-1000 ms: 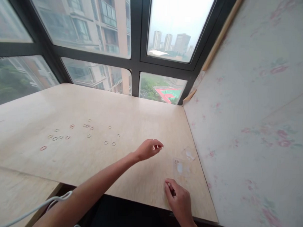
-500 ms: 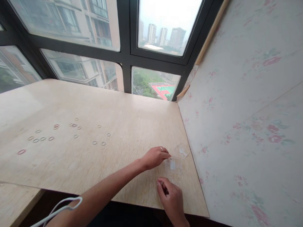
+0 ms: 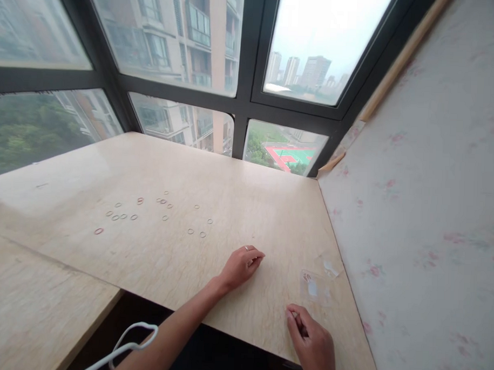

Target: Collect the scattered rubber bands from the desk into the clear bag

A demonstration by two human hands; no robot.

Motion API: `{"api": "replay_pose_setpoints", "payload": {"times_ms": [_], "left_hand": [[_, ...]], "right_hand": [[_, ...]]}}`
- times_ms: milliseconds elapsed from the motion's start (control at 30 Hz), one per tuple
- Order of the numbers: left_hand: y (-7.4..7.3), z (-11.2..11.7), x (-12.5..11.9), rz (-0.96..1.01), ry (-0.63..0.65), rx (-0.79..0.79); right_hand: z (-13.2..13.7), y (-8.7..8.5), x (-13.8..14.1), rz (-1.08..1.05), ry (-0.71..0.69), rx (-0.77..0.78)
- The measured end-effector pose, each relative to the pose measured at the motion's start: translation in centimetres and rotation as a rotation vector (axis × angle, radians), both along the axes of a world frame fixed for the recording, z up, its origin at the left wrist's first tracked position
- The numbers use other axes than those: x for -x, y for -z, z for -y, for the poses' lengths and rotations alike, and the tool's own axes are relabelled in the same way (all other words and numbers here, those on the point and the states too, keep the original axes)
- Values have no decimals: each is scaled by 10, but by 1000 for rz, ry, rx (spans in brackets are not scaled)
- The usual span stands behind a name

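Note:
My left hand (image 3: 241, 267), a ring on one finger, is closed in a pinch just above the pale tabletop (image 3: 238, 201). Whatever its fingertips hold, if anything, is too small to make out. To its right lies a clear plastic bag (image 3: 321, 295) with a whitish label and a few small reddish rings (image 3: 307, 276) inside. My right hand (image 3: 312, 338) is close below the bag, near the table's front edge, with its fingers curled and thumb pressed against them. Its inside is hidden. Several thin rings, one of them a reddish ring (image 3: 99, 231), lie scattered at the left.
A second piece of clear plastic (image 3: 330, 269) lies beside the bag, near the flowered wall (image 3: 424, 213). Dark window frames (image 3: 185, 94) border the back. A white cable loop (image 3: 140, 335) hangs by my left forearm. A lower wooden surface (image 3: 32, 301) is at the front left.
My left hand has left the bag and moved left over the table, still pinched. My right hand keeps its curled shape. The camera has turned left, so the scene appears shifted right.

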State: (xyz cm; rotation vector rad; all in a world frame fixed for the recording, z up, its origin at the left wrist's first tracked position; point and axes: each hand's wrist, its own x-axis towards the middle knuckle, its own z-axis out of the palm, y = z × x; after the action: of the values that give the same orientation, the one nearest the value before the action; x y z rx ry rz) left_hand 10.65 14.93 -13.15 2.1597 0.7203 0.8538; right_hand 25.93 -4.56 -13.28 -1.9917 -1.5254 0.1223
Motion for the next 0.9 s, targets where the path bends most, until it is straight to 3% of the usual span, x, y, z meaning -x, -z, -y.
{"api": "replay_pose_setpoints", "payload": {"times_ms": [133, 333, 633, 767, 900], "left_hand": [[-1, -4, 15, 109, -116, 124], [-1, -10, 14, 303, -348, 370], [-1, -11, 11, 266, -322, 342], [-1, -11, 11, 275, -320, 340], [7, -11, 11, 244, -273, 335]], "right_hand": [[-1, 0, -2, 1, 32, 46], [-7, 0, 4, -108, 41, 104], [-42, -12, 58, -386, -142, 125], [-64, -33, 82, -469, -143, 57], [-111, -62, 110, -485, -248, -56]]}}
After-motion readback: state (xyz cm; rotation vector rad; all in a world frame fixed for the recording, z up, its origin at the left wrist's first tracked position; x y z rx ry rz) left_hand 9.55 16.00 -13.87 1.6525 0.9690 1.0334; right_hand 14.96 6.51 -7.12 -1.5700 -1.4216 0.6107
